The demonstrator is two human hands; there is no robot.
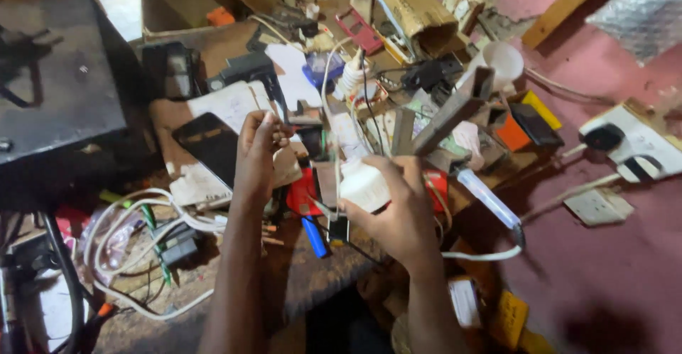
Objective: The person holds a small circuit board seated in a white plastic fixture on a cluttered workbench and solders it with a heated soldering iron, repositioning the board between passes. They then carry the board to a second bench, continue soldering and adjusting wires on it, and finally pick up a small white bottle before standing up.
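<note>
Right hand (398, 208) is gripping a white charger block (364, 183), fingers clenched round it, lifting it clear of the cluttered surface (312, 283). Left hand (257, 151) is pinching something thin overhead, likely steadying it; can't tell what

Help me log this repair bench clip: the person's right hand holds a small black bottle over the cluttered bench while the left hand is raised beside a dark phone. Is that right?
Not quite. In the head view the bottle in the right hand is white, not black. The rest holds: it is held over the cluttered bench, and the left hand is raised beside the dark phone.
</note>
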